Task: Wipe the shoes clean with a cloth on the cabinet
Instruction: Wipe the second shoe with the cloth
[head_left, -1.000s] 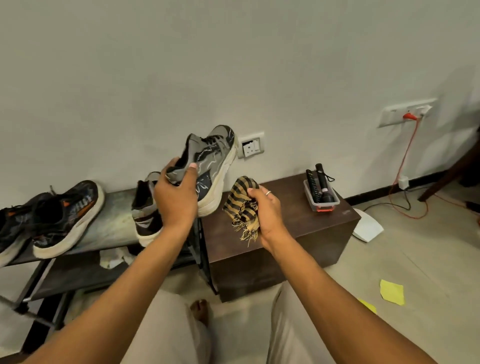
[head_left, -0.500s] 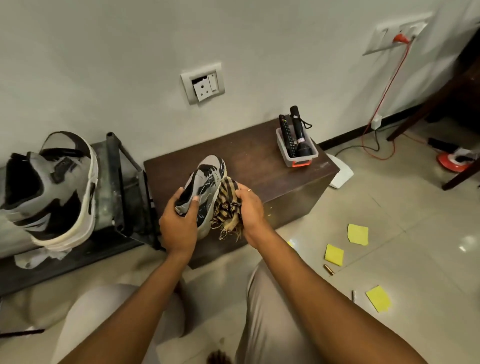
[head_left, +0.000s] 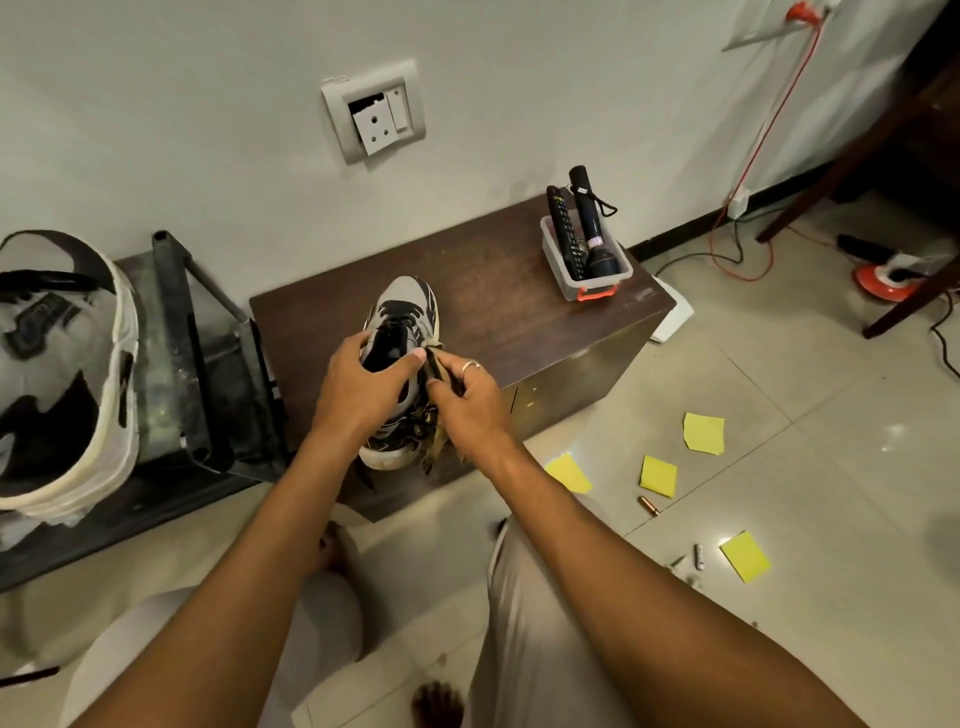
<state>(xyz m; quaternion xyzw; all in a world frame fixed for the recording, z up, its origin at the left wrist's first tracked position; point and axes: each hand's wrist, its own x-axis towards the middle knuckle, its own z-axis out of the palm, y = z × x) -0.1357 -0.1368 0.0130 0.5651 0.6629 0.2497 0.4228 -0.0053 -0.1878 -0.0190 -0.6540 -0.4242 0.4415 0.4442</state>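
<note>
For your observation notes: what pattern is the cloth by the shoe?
The cloth is striped black and tan, seen in the head view.

A grey-and-black sneaker (head_left: 408, 306) with a cream sole sits mid-frame, toe toward the wall, at the front edge of the dark brown cabinet (head_left: 509, 312). A striped cloth (head_left: 434, 447), black and tan, bunches against its right side. A second sneaker (head_left: 67, 374) fills the left edge.

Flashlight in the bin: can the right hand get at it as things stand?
Probably yes for the path: only bare cabinet top lies between the right hand and the flashlight, which sticks up out of the bin. But that hand is pinching the cloth against the shoe, so it isn't free.
</note>
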